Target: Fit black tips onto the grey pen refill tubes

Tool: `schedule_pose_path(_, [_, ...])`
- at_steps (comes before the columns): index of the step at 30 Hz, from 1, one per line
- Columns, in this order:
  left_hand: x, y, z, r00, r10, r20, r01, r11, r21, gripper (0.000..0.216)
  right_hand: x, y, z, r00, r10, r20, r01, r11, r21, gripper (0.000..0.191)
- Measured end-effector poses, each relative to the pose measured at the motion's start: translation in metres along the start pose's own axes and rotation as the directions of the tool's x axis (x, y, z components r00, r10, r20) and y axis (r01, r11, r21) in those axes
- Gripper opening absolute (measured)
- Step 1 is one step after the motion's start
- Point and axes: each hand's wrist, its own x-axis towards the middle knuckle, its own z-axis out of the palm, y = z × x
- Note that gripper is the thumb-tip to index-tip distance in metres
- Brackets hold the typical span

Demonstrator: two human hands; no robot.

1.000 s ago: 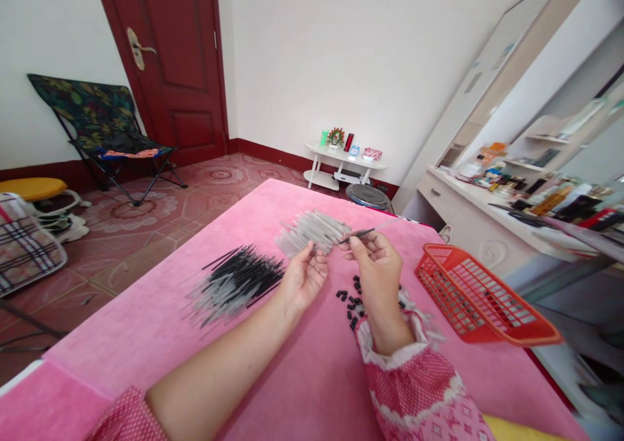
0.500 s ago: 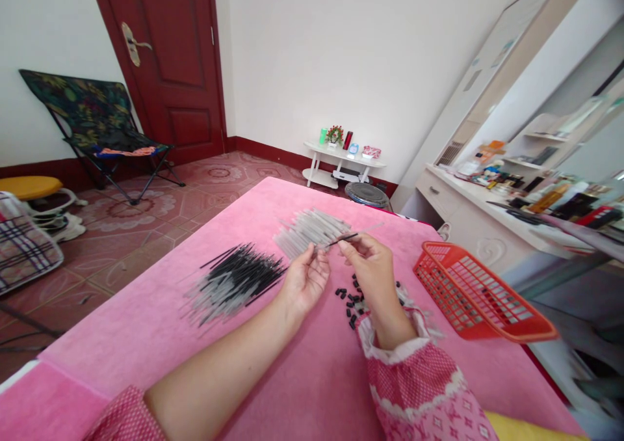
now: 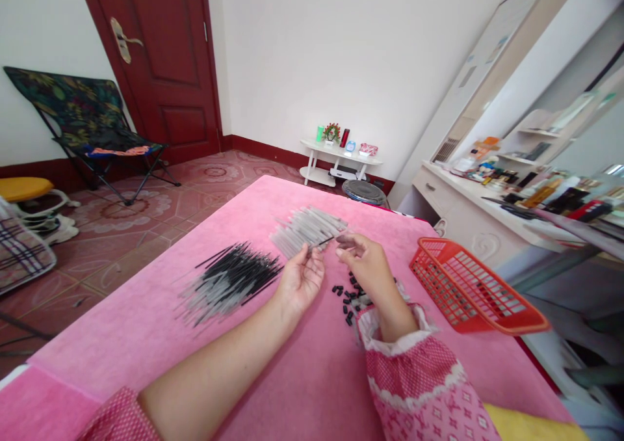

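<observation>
Black and thin, 1 stick [image 3: 327, 240] sits pinched in my left fingers [image 3: 318, 264]; my right fingers [image 3: 353, 240] (near its tip) curl loosely apart, holding nothing visible.

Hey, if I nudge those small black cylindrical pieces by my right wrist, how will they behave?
The small black cylindrical pieces would probably roll a little, given their seemingly rounded sides, though the soft-looking pink cloth may slow that. Being far smaller than your right hand, they're likely light. Several lie bunched together, so pushing one might shift its neighbours.
</observation>
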Motion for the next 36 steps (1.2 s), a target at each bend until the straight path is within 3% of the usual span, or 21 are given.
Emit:
schedule_pose_path(3, [-0.001,0.003,0.001,1.000,-0.011,0.016,0.011,1.000,-0.011,0.021,-0.001,0.016,-0.010,0.988,0.066,0.142,-0.024,0.959,-0.284,0.016])
schedule_pose_path(7, [-0.002,0.005,0.001,0.999,-0.016,0.032,0.017,1.000,-0.018,0.022,-0.007,0.026,-0.011,0.921,0.214,0.326,-0.015,0.854,-0.519,0.020])
schedule_pose_path(14, [0.000,0.006,0.002,1.000,-0.003,0.014,0.002,0.999,0.046,0.023,-0.015,0.020,-0.002,0.903,0.340,0.263,-0.024,0.650,-0.760,0.013])
schedule_pose_path(17, [0.001,0.006,0.001,0.999,0.035,0.022,-0.037,0.994,0.100,0.022,-0.015,0.021,-0.002,0.910,0.332,0.249,-0.008,0.614,-0.789,0.011])
schedule_pose_path(20, [0.004,0.005,-0.003,0.993,0.110,0.051,-0.118,0.977,0.178,0.020,-0.011,0.025,-0.002,0.941,0.259,0.220,-0.034,0.716,-0.698,0.008])
schedule_pose_path(24, [0.006,0.003,-0.009,0.976,0.197,0.094,-0.216,0.929,0.302,0.013,-0.003,0.022,0.000,0.986,0.111,0.126,-0.085,0.978,-0.192,0.005])
schedule_pose_path(26, [0.007,0.003,-0.011,0.967,0.220,0.127,-0.251,0.906,0.342,0.011,-0.001,0.015,0.001,0.993,0.089,0.072,-0.092,0.995,0.048,0.009])
schedule_pose_path(28, [0.008,0.002,-0.013,0.962,0.228,0.154,-0.269,0.891,0.366,0.009,-0.002,0.006,0.003,0.994,0.097,0.042,-0.103,0.980,0.169,0.013])
schedule_pose_path(36, [0.004,-0.002,-0.015,0.956,0.211,0.205,-0.282,0.852,0.441,0.013,-0.004,-0.003,0.006,0.997,0.070,0.037,-0.076,0.977,0.201,0.015])
